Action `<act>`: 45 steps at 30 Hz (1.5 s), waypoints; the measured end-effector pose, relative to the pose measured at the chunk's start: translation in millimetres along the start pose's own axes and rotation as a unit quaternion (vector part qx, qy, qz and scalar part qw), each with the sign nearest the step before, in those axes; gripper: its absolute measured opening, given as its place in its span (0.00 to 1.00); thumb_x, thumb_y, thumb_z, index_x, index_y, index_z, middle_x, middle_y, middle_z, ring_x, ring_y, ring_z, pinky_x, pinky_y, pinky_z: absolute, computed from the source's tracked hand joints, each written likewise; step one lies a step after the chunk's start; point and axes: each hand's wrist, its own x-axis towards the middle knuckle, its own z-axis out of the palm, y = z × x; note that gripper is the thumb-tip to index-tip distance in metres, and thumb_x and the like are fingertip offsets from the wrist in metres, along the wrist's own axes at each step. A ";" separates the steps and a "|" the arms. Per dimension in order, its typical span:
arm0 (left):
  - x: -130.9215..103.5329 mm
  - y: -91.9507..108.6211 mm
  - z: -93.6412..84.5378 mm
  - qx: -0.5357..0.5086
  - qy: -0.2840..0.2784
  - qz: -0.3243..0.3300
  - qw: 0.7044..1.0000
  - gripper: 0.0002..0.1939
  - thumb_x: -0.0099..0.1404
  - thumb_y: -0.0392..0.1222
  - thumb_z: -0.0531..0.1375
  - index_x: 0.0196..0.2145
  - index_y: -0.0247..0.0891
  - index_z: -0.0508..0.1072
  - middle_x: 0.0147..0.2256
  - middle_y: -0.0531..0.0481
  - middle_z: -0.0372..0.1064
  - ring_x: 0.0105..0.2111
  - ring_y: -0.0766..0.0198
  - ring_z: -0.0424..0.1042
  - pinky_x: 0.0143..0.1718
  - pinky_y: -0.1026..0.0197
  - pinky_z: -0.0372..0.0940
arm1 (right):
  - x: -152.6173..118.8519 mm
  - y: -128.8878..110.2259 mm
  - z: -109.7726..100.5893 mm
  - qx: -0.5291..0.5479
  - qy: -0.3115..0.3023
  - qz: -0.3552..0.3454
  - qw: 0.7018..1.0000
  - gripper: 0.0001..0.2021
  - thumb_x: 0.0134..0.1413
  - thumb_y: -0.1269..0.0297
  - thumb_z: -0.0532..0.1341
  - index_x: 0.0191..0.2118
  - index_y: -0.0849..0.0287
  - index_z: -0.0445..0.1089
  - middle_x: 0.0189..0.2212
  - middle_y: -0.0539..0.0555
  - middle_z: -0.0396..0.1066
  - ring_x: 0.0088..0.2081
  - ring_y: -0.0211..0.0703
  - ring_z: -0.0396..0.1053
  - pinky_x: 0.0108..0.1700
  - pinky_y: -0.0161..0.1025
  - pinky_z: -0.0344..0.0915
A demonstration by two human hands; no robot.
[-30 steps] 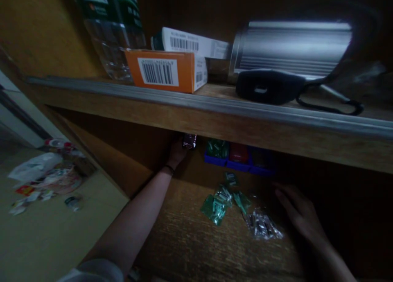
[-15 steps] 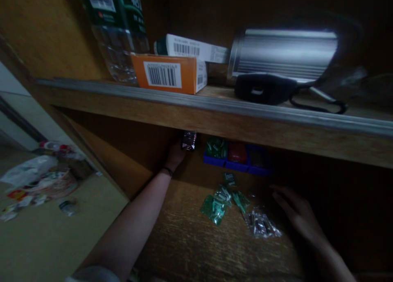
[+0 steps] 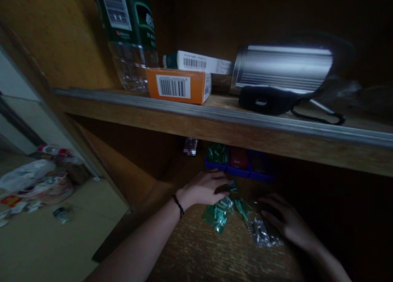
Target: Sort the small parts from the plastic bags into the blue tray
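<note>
My left hand (image 3: 205, 188), palm down with bent, spread fingers, reaches over the small green packets (image 3: 217, 216) on the wooden board. Its fingertips are beside a small dark packet (image 3: 233, 186). My right hand (image 3: 284, 216) hovers with parted fingers at the right edge of the clear packets (image 3: 262, 233). Another green packet (image 3: 243, 208) lies between the hands. Behind them stand joined blue trays (image 3: 239, 172) holding green packets, something red and something dark. A shiny dark packet (image 3: 190, 146) is at the back left. Nothing is visible in either hand.
The upper shelf edge (image 3: 215, 112) crosses above my hands. On it stand a plastic bottle (image 3: 130, 40), an orange box (image 3: 176, 86), a white box (image 3: 199, 63), a silver cylinder (image 3: 284, 67) and a black strapped object (image 3: 265, 100). Litter (image 3: 46, 183) lies on the floor at left.
My left hand has moved from the shiny dark packet at the back, toward the front right, over the green packets. My right hand has shifted slightly left. The view has shifted a little.
</note>
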 end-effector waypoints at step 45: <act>35.5 -63.9 -5.2 -0.153 0.288 -0.271 0.906 0.11 0.70 0.42 0.56 0.45 0.36 0.76 0.43 0.44 0.78 0.46 0.55 0.76 0.50 0.55 0.68 | 1.3 -11.8 -5.2 0.038 0.013 -0.030 0.999 0.17 0.65 0.51 0.55 0.49 0.51 0.76 0.48 0.58 0.73 0.52 0.55 0.70 0.55 0.53 0.67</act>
